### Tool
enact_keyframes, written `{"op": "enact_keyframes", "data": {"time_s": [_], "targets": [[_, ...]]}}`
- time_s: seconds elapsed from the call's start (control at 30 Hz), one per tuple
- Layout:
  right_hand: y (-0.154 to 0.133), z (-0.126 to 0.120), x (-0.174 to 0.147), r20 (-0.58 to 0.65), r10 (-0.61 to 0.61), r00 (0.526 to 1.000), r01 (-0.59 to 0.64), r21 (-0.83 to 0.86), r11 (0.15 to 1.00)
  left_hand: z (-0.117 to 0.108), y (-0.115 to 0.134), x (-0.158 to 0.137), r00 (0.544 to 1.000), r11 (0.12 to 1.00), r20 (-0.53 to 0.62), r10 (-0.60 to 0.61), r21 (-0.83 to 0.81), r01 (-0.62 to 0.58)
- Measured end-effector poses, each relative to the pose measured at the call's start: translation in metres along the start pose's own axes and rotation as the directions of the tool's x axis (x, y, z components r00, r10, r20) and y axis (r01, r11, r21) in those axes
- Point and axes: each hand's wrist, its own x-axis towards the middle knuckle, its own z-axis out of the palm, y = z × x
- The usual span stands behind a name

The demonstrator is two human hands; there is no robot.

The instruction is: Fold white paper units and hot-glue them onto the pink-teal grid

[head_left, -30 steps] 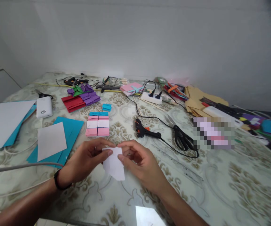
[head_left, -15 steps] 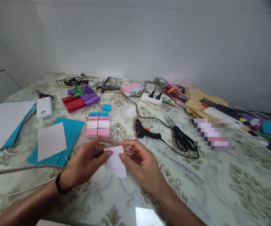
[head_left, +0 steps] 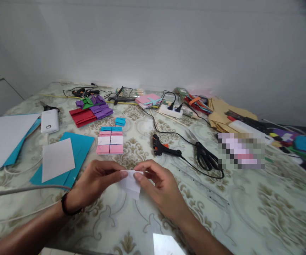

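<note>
A small white sheet of paper (head_left: 131, 186) is held between my two hands, just above the flowered tablecloth. My left hand (head_left: 96, 180) pinches its upper left corner between thumb and fingers. At the upper right corner my right hand (head_left: 160, 186) pinches it the same way, thumb on the near side. The top edge looks folded over; the fingers behind the paper are partly hidden. Beyond the hands lie folded pink, white and blue paper pieces (head_left: 110, 141) in rows, with a small folded blue piece (head_left: 120, 121) behind them.
A black glue gun (head_left: 166, 147) and black scissors (head_left: 206, 156) lie to the right, near a clear ruler (head_left: 200, 187). At left are blue sheets (head_left: 83, 145) under a white sheet (head_left: 58, 159), and a white power bank (head_left: 50, 121). A power strip (head_left: 171, 111) stands behind with cords.
The paper's top edge has tipped and straightened between my fingers, and less of the sheet shows. The fingers of my left hand have closed in behind it.
</note>
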Motion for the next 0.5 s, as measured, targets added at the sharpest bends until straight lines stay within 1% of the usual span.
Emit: {"op": "enact_keyframes", "data": {"time_s": [0.13, 0.27, 0.33, 0.5], "targets": [[-0.0005, -0.0007, 0.0002, 0.022, -0.020, 1.000, 0.020, -0.044, 0.999, -0.0003, -0.0007, -0.0011, 0.998, 0.999, 0.051, 0.024, 0.036, -0.026], [0.0000, -0.0003, 0.0001, 0.048, -0.034, 0.998, 0.038, -0.073, 0.997, -0.0005, -0.0055, -0.0010, 0.995, 0.981, 0.100, 0.030, 0.186, -0.048], [-0.0001, -0.0001, 0.0002, 0.061, -0.023, 0.998, 0.027, -0.078, 0.997, -0.0015, -0.0066, -0.0015, 0.994, 0.973, 0.107, 0.022, 0.228, -0.046], [-0.0004, -0.0010, 0.0017, 0.068, -0.010, 0.998, 0.014, -0.054, 0.998, -0.0046, -0.0049, -0.0015, 0.995, 0.987, 0.097, -0.010, 0.159, -0.006]]}}
